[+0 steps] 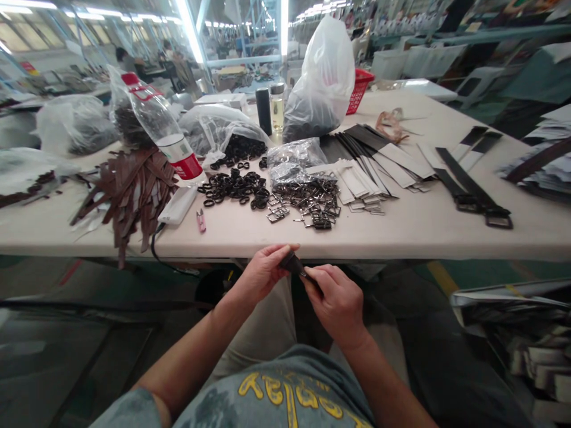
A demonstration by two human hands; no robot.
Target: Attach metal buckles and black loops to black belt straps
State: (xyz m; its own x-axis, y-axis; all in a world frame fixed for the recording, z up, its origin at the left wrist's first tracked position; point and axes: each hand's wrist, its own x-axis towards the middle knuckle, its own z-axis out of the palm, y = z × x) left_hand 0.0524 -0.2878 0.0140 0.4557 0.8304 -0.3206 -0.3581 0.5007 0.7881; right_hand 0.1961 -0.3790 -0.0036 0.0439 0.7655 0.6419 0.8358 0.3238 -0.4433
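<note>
My left hand (264,272) and my right hand (336,303) meet just below the table's front edge, both closed on a short dark strap piece (294,264) held between them. The strap is mostly hidden by my fingers. On the table right ahead lie a pile of metal buckles (307,199) and a pile of black loops (234,187).
The beige table (401,232) carries brown leather strips (129,190) at left, a tilted plastic bottle (160,128), a white power bank (177,205), fanned black and white strap pieces (375,160), two finished black straps (468,187), and filled plastic bags (321,83). Stacked material (526,333) sits low right.
</note>
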